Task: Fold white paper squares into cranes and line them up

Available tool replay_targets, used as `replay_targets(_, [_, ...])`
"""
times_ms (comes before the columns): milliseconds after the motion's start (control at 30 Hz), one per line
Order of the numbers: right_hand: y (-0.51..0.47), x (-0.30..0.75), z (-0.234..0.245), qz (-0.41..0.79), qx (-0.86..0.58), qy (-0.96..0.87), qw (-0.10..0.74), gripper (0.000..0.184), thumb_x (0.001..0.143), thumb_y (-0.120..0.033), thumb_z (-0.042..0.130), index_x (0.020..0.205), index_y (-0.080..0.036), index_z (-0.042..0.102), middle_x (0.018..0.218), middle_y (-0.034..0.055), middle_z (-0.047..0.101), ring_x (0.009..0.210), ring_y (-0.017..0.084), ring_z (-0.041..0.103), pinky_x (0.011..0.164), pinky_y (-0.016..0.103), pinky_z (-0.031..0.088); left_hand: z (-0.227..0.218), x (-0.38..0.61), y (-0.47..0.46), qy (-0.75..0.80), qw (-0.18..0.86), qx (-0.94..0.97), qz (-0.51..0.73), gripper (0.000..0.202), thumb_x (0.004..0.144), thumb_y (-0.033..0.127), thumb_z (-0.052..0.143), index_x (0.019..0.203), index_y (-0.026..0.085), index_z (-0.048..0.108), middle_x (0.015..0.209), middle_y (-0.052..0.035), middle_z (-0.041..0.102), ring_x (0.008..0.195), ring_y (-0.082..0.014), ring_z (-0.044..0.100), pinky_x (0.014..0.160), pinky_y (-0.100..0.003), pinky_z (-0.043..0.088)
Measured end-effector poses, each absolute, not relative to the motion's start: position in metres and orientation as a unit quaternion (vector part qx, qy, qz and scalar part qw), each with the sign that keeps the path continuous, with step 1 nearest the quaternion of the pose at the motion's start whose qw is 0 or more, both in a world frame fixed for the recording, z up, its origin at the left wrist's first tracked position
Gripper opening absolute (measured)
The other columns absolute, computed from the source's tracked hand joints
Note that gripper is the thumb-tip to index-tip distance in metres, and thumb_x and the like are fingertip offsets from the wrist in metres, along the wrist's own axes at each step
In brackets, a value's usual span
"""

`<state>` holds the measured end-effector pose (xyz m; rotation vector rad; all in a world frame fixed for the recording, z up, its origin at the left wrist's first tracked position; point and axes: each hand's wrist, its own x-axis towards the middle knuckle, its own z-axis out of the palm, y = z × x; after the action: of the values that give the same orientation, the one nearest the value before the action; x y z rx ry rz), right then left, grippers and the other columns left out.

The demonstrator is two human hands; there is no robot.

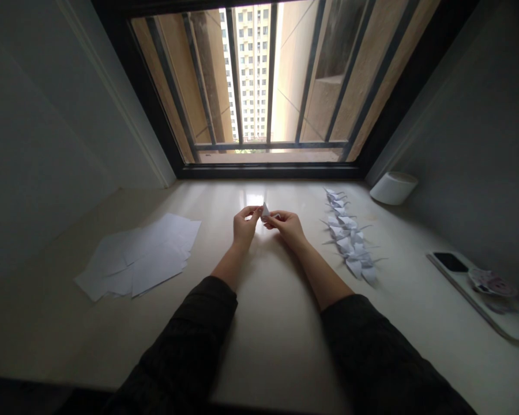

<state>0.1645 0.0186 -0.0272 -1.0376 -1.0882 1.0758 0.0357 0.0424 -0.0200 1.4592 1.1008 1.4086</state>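
- Your left hand point(245, 227) and right hand point(289, 228) meet above the pale stone countertop point(277, 346). Your fingers are curled and pressed together, with the fingertips point(258, 211) pinching a small folded piece of white paper point(265, 211). Exact finger placement is too small to tell.
- That folded piece sits between your hands, its point up, held clear of the countertop.
- Left of the folded piece lie loose white paper sheets point(140, 255), overlapping and flat.
- Right of it runs a crowded line of origami cranes point(346, 235).
- Farther right are a white cylindrical container point(393, 188) and a smartphone point(450, 262).
- Risk: the piece is tiny, so uneven finger pressure could crease it wrongly or let it slip.
- Risk: your right forearm is near the light cranes, so a careless sweep or draught could scatter them.
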Motion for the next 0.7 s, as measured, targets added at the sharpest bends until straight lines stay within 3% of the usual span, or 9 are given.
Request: replay_targets(700, [0.012,0.161,-0.017,0.448,-0.464,-0.460,0.610,0.041,0.051,-0.046,0.079,0.078,-0.016,0.073,0.064,0.0057,0.070,0.063,0.020,0.066,0.065,0.032,0.051,-0.016,0.039,0.036,0.467,0.361,0.569,0.573,0.022,0.081,0.038,0.053,0.079,0.018,0.062,0.079,-0.0044,0.063,0.074,-0.0147,0.058,0.062,-0.024,0.044])
